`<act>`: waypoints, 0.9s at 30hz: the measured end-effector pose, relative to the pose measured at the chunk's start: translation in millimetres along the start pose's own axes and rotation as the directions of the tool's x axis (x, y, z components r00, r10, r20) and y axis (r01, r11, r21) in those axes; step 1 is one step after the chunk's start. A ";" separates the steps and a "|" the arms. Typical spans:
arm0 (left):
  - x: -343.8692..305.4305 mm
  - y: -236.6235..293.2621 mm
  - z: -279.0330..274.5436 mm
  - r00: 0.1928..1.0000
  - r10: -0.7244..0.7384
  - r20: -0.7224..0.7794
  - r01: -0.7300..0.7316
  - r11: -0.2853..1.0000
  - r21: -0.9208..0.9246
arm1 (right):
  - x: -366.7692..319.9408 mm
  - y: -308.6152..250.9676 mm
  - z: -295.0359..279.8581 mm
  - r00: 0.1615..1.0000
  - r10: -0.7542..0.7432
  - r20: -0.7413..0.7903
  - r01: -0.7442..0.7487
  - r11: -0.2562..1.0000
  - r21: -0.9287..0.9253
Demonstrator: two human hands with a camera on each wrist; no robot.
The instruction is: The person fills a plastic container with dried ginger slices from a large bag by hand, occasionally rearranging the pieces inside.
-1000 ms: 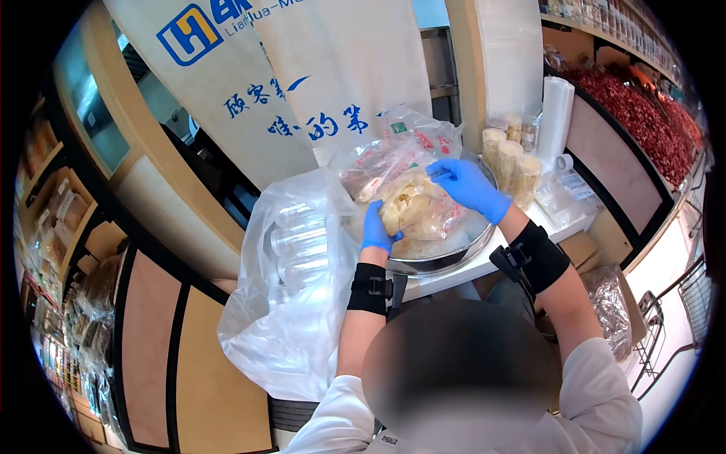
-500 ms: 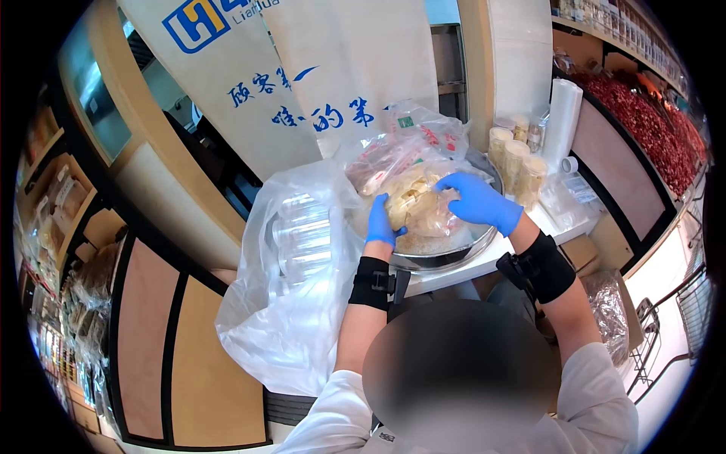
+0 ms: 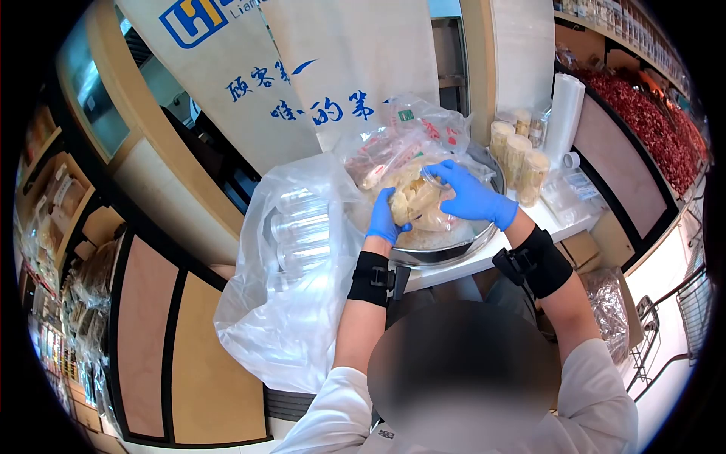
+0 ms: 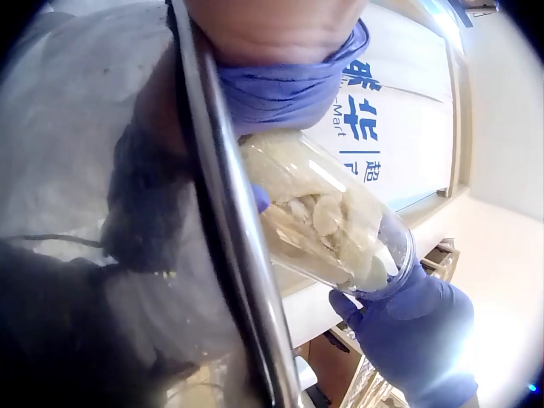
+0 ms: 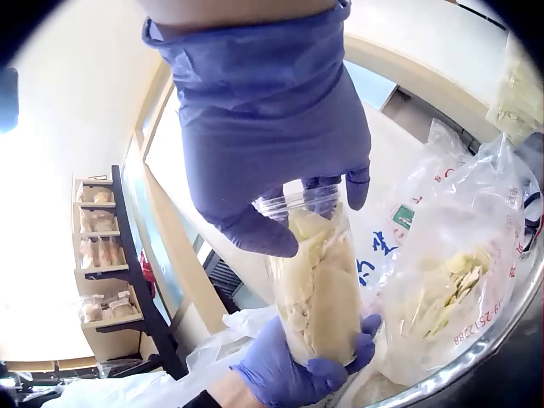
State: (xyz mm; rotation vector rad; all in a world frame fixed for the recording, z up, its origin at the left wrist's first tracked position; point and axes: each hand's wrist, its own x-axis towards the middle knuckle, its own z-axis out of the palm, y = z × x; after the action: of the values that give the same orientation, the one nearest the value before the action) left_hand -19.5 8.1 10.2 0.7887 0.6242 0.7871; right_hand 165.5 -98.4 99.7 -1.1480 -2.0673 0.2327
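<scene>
My left hand [image 3: 384, 218], in a blue glove, grips a clear plastic jar [image 5: 316, 289] around its lower part. Pale yellow dried slices [image 4: 327, 225] fill the jar almost to its rim. In the left wrist view the jar lies tilted, its mouth toward my right hand [image 4: 416, 331]. That hand, gloved too, holds the jar's top, with the thumb outside the rim and other fingers at the mouth. Below both hands is a large metal basin [image 3: 454, 256], where a clear plastic bag [image 5: 459, 280] contains more slices.
Several filled jars [image 3: 522, 163] stand right of the basin, near a white plastic roll [image 3: 566, 121] and flat clear bags [image 3: 567, 193]. On the left a large translucent bag [image 3: 249, 303] holds clear empty jars [image 3: 302, 227]. A printed white curtain [image 3: 340, 60] hangs behind.
My right hand has come down from above the slices to the jar's mouth. The left hand keeps its hold, and the jar now shows more plainly between the hands.
</scene>
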 end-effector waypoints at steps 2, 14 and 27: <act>-1.4 0.0 0.6 0.999 0.009 0.042 -0.010 1.000 0.015 | 1.5 -1.2 2.6 0.999 -0.043 -0.033 0.040 0.996 -0.077; 14.8 -16.8 -7.3 0.837 0.547 -0.008 -0.475 0.736 0.483 | 15.6 6.2 25.8 0.974 0.221 0.048 -0.224 0.911 0.346; -47.1 4.3 34.8 0.777 0.514 0.362 -0.493 0.142 0.858 | 17.3 -12.8 24.4 0.967 -0.144 0.209 0.166 0.982 -0.088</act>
State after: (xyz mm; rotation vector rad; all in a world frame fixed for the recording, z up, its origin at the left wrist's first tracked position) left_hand -21.7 -41.0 42.5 2.2176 0.8390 1.0340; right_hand 134.8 -87.5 97.7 -1.0535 -2.3618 0.1717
